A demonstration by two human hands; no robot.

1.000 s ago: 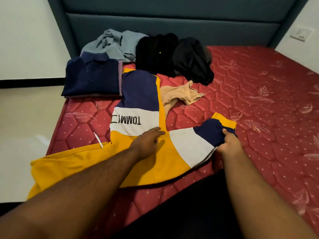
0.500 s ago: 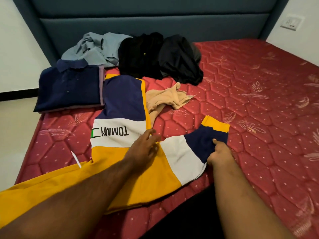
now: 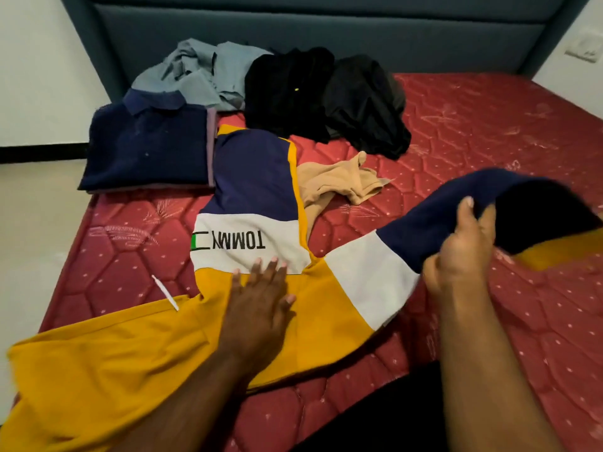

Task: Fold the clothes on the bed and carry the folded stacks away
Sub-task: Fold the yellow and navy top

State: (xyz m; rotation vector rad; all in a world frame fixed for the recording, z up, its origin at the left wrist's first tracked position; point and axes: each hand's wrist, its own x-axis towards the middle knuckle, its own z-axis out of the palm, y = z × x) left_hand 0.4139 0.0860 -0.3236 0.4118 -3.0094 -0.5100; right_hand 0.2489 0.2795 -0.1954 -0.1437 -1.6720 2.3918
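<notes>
Fingers [image 3: 261, 272] of the left hand [image 3: 257, 305] are lying straight and flat, pressing the yellow middle of the shirt [image 3: 251, 197] onto the bed [image 3: 489, 125]. The right hand [image 3: 463, 252] is gripping the shirt's navy sleeve [image 3: 440, 216], fingers curled round the cloth and lifting it off the bed. Just beyond the shirt, a tan garment [image 3: 336, 184] is lying crumpled. Touching the shirt's far left edge, a folded navy polo [image 3: 146, 148] is sitting. Farther from the shirt, by the headboard [image 3: 293, 24], grey clothes [image 3: 202, 73] and black clothes [image 3: 326, 99] are lying unfolded.
</notes>
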